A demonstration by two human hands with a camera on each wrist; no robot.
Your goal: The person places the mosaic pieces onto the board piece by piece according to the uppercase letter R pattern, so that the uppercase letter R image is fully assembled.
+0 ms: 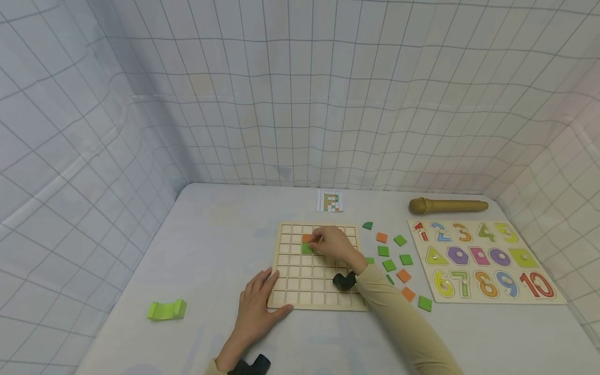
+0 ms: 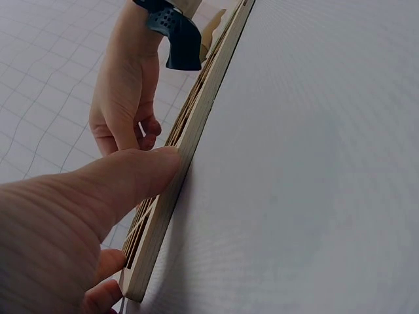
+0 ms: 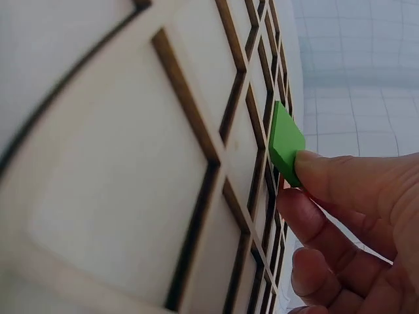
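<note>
A pale wooden grid board (image 1: 300, 271) lies on the table. My right hand (image 1: 332, 242) is over its upper part. Between thumb and fingers it pinches a green square tile (image 3: 286, 144), tilted against the grid in the right wrist view. An orange square tile (image 1: 306, 238) sits in a cell just beyond the green one. My left hand (image 1: 255, 307) rests at the board's near left corner, fingers spread along the left edge. Its thumb (image 2: 154, 167) lies on the near rim in the left wrist view.
Loose green tiles (image 1: 389, 265) and orange tiles (image 1: 403, 275) lie right of the board. Beyond it is a small pattern card (image 1: 330, 201). A number-and-shape puzzle (image 1: 485, 263) and a brown microphone-shaped object (image 1: 447, 206) are at right, a lime-green curved block (image 1: 166, 310) at left.
</note>
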